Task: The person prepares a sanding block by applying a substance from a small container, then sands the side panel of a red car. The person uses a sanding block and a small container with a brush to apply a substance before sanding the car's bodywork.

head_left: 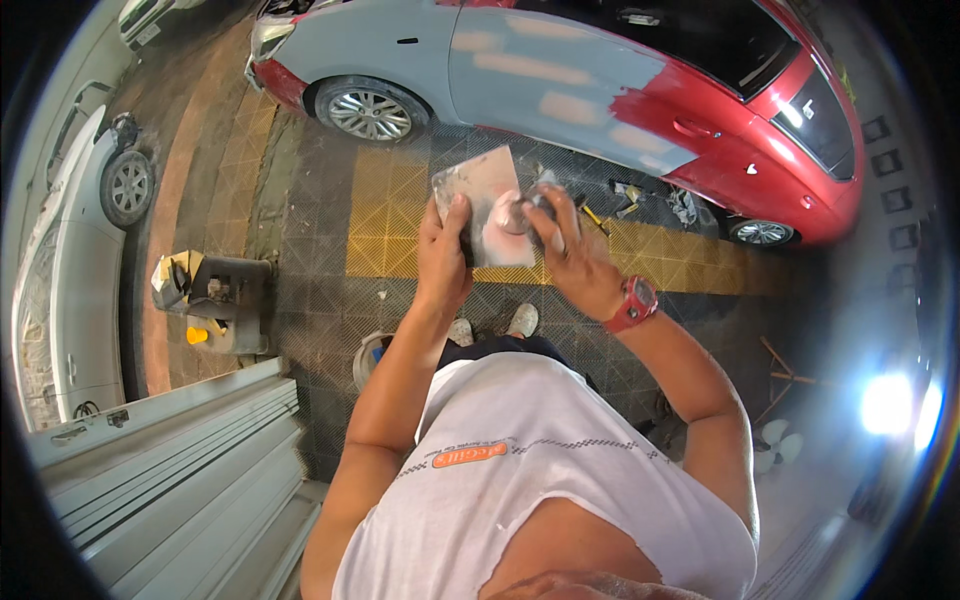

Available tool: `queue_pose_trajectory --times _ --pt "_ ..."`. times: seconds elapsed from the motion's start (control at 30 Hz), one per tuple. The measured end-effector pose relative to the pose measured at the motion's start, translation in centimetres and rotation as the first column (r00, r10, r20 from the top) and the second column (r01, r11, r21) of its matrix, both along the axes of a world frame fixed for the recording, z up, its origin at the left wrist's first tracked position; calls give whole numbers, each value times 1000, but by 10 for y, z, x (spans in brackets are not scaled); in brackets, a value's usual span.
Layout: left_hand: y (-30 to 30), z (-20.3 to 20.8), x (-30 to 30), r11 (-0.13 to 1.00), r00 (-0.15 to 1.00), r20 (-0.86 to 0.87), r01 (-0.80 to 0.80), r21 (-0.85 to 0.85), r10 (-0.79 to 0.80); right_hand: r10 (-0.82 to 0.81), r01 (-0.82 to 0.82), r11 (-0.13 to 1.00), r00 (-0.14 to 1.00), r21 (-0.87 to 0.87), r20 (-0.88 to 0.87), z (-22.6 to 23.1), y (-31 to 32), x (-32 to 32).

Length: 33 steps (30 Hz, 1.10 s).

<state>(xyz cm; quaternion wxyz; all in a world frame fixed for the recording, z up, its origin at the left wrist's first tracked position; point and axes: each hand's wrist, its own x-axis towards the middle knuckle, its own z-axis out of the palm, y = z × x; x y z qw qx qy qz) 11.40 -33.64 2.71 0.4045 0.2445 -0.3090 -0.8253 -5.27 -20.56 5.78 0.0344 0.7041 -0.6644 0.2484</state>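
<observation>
My left grip [442, 246] clamps a board [476, 186], right grip [582, 252] can't tell; paste [502, 240] seemingly unspread, car [560, 92] beyond part-patched.

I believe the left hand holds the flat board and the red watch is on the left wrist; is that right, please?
Not quite: the head view shows the red watch on the right wrist, not the left. The left hand does hold the flat board.

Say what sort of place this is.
Most likely a car body repair workshop: a red car has broad grey, primer-like areas on its side, a white car stands nearby, and the left hand holds a board smeared with pinkish paste.
</observation>
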Motion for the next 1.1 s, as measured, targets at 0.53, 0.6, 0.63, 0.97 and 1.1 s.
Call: queue_pose_trajectory --times 0.53,0.6,0.63,0.97,1.1 --pt "3 -22 -8 989 989 9 -147 -34 147 -74 -1 983 913 183 400 34 11 29" --pt "-2 -23 -4 992 993 -5 -121 -31 121 -119 51 973 948 227 296 2 15 19" --pt "-4 -24 -4 994 994 -16 -108 -27 108 -138 121 957 989 265 49 -7 20 -2" --pt "5 -12 -5 945 974 217 16 -326 59 -32 62 988 979 141 -202 24 -1 17" --pt "-9 -23 4 960 965 152 -181 -215 216 62 -10 957 984 291 -170 23 17 19"
